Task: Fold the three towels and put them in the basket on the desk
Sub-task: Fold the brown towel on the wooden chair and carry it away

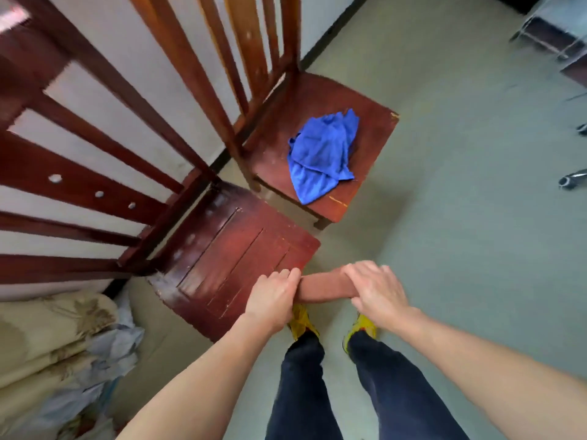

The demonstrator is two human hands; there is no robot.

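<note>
two bare forearms reach in, and the left hand (274,300) and right hand (376,290) each clasp one end of the folded brown towel (324,285), fingers curled over it. it's held in the air above the yellow shoes (303,320), just off the corner of the near chair (238,249). the blue towel (322,154) lies crumpled on the far chair (374,122), well apart from both hands.

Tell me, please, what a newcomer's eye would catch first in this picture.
The bright blue towel lies crumpled on the seat of the farther wooden chair, near the picture's middle. Lower down, the left hand and the right hand hold a brown towel by its ends, just off the nearer chair's front corner, above yellow shoes.
</note>
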